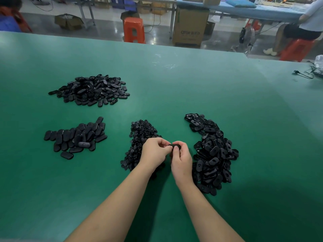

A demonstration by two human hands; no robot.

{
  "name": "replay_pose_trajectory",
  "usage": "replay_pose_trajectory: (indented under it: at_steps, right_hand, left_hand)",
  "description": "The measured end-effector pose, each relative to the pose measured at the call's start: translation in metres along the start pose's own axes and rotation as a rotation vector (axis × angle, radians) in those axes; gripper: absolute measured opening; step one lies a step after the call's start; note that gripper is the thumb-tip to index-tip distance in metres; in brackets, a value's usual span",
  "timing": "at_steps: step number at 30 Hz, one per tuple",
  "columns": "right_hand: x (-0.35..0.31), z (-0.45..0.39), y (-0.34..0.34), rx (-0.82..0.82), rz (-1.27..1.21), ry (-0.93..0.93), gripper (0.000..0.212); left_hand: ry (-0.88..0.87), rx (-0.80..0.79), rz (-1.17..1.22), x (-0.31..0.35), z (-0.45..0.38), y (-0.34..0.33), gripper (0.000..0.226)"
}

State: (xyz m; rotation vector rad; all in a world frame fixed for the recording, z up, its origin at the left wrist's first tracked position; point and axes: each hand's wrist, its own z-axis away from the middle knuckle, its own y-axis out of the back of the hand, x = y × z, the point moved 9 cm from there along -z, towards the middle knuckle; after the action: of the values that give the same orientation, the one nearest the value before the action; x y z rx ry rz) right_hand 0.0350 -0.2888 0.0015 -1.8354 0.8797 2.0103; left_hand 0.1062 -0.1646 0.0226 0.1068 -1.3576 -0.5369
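This is looking like a factory assembly floor. A wide green work mat [192, 84] is covering a large bench, and sorted heaps of black plastic parts [90, 89] are lying on it in bulk, while the left hand [153, 154] and right hand [181, 161] are pinching one black part [175, 146] between them. Beyond the bench, a cardboard carton [190, 27] and orange plastic stools [134, 29] are standing on a polished concrete floor [108, 30], and another worker [312, 18] is sitting at a long blue table [262, 12].
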Motion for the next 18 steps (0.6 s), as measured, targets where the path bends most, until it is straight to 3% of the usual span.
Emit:
replay_pose_trajectory:
  at_steps: [11,18]
  right_hand:
    - [0.0039,-0.0025,-0.0005,0.009,0.010,0.012,0.024]
    - [0.0018,-0.0024,0.0051,0.066,-0.017,0.047,0.020]
  left_hand:
    - [0.036,-0.017,-0.013,-0.0032,0.0004,-0.0046,0.007]
    - [-0.039,-0.081,0.031,0.0031,0.0022,-0.0063,0.008]
